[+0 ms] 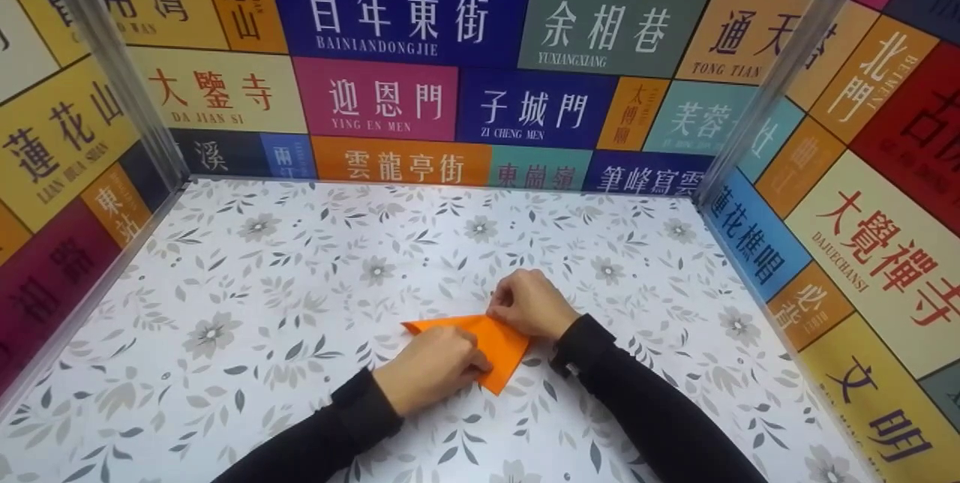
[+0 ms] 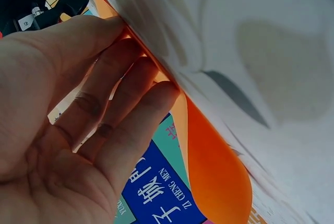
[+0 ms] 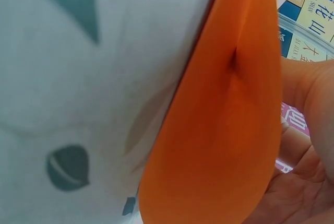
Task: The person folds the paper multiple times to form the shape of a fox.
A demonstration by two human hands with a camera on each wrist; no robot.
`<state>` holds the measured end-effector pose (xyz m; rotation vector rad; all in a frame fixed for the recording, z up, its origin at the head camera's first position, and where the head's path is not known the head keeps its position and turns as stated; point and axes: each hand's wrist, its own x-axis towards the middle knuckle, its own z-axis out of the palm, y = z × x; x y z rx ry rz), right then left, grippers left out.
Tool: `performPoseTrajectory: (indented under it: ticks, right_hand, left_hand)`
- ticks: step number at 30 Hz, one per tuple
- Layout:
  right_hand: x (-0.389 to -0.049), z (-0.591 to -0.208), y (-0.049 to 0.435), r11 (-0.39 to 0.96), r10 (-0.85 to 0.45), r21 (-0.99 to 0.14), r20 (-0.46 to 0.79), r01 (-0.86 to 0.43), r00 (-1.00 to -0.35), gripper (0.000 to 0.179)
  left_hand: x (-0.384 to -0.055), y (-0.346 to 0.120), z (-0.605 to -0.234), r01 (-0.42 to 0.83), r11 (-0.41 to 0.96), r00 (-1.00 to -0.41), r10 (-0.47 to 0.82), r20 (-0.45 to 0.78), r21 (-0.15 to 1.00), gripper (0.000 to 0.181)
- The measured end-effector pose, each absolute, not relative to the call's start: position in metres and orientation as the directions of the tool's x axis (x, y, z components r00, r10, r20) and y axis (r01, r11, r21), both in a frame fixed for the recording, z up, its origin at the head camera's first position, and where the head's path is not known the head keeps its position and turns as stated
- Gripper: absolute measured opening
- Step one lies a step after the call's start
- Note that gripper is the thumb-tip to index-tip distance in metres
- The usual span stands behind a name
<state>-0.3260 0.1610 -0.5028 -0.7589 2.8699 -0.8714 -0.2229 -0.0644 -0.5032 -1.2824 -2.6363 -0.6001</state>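
A folded sheet of orange paper (image 1: 510, 352) lies on the patterned tabletop in the head view, one corner toward me and another to the left. My left hand (image 1: 431, 367) rests across its left part. In the left wrist view, the left fingers (image 2: 133, 112) reach out with their tips against the paper. At the paper's upper right edge, my right hand (image 1: 534, 304) pinches it between thumb and index finger. The right wrist view shows a raised, curved layer of the paper (image 3: 219, 140) with a small crease, which hides the right fingertips.
The white tabletop (image 1: 300, 265) has grey flowers and leaves. Upright panels with colourful Chinese place-name signs (image 1: 397, 7) enclose its back and both sides. Clear strips (image 1: 112, 55) run along the panel corners. Black sleeves (image 1: 645, 393) cover both forearms.
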Motion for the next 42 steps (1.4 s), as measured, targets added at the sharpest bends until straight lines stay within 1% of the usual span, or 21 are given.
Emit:
performPoseTrajectory:
  ticks: [8, 21, 25, 32, 36, 42]
  right_hand:
    - [-0.329, -0.5, 0.165, 0.737, -0.436, -0.543, 0.07, -0.401, -0.897, 0.01]
    - [-0.328, -0.502, 0.169, 0.759, -0.398, -0.549, 0.034, -0.35, -0.917, 0.008]
    - [-0.326, -0.504, 0.17, 0.755, -0.401, -0.553, 0.036, -0.352, -0.915, 0.009]
    - [-0.328, -0.506, 0.173, 0.751, -0.425, -0.521, 0.09, -0.406, -0.901, 0.01]
    - [-0.328, -0.506, 0.173, 0.748, -0.425, -0.53, 0.079, -0.399, -0.902, 0.01]
    - [-0.33, -0.507, 0.173, 0.734, -0.418, -0.553, 0.091, -0.395, -0.904, 0.011]
  left_hand:
    - [-0.223, -0.064, -0.503, 0.756, 0.585, -0.653, 0.706, 0.274, 0.293, 0.014]
    - [-0.222, -0.064, -0.504, 0.741, 0.596, -0.669, 0.697, 0.258, 0.31, 0.015]
    - [-0.221, -0.063, -0.505, 0.741, 0.596, -0.668, 0.699, 0.254, 0.309, 0.016]
    - [-0.22, -0.062, -0.506, 0.768, 0.59, -0.641, 0.711, 0.289, 0.25, 0.015]
    - [-0.219, -0.062, -0.506, 0.749, 0.601, -0.661, 0.699, 0.271, 0.279, 0.016]
    - [-0.221, -0.064, -0.504, 0.741, 0.603, -0.67, 0.691, 0.272, 0.294, 0.018]
